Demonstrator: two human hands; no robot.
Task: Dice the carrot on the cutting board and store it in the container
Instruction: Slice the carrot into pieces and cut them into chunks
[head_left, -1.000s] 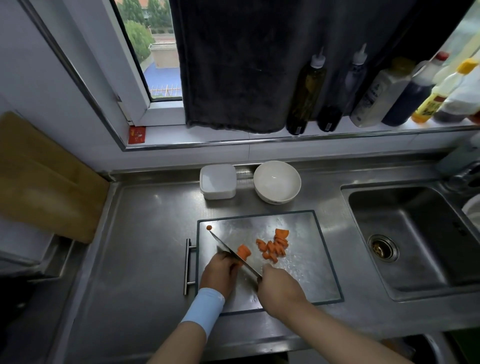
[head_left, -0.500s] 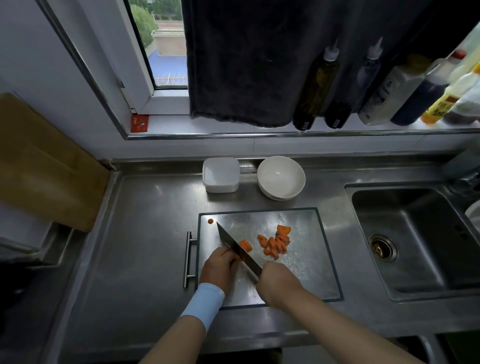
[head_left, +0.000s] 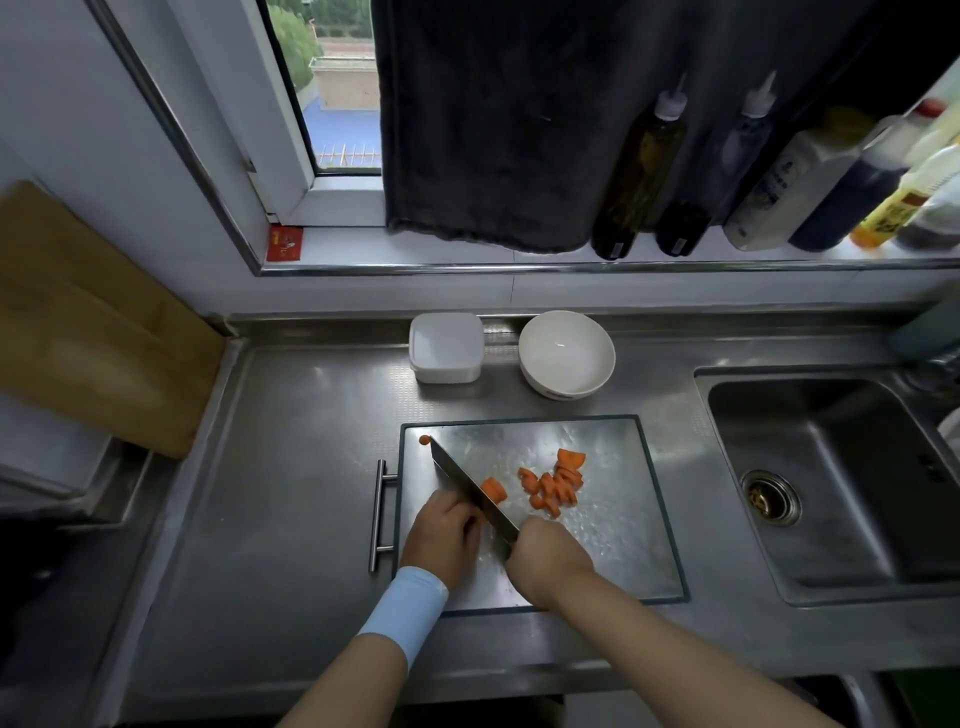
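Steel desk (head_left: 291, 467) carries a metal cutting board (head_left: 623, 545) with a bar handle on its left edge. Right hand (head_left: 550, 558) is clamped on the knife (head_left: 470, 488) handle; blade runs diagonally up-left across the board. Left hand (head_left: 441, 535), grip curled shut on the carrot (head_left: 493, 489), steadies it against the blade (only the orange cut end shows past the knife). Cut pieces (head_left: 553, 483) lie in a loose heap just right of the blade, on the board. One small round scrap (head_left: 425, 440) sits at the board's far-left corner. White lidded container (head_left: 445, 347) stands behind the board, beside a white bowl (head_left: 567, 353). Sink (head_left: 841, 493) lies to the right.
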